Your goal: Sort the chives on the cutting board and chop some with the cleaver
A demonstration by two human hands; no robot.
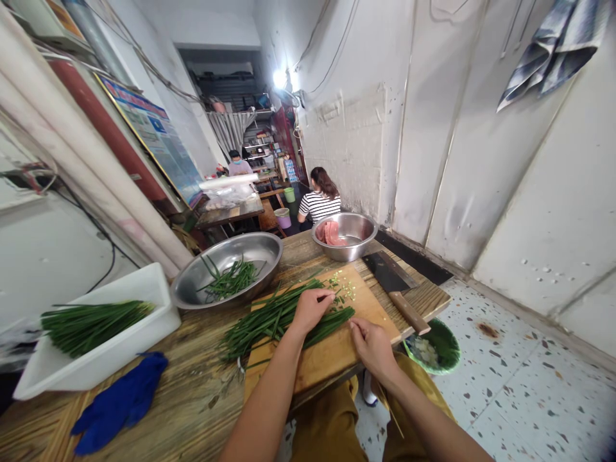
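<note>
Long garlic chives (pixel 276 314) lie across a wooden cutting board (pixel 320 372), their cut ends towards the right. My left hand (pixel 310 311) is over the bundle, thumb and fingertips pinched together by the small chopped bits (pixel 342 285). Just right of the chive ends, my right hand (pixel 373 345) has its fingers curled and thumb pressed in. What either pinch holds, if anything, is too small to make out. A cleaver (pixel 392 279) with a wooden handle rests right of the board.
Behind the board stand a steel bowl with cut chives (pixel 180 292) and another with pink cloth-like material (pixel 368 231). At left are a white tub of chives (pixel 161 289) and blue gloves (pixel 120 401). A green basket (pixel 450 353) is below right. Two people sit farther back.
</note>
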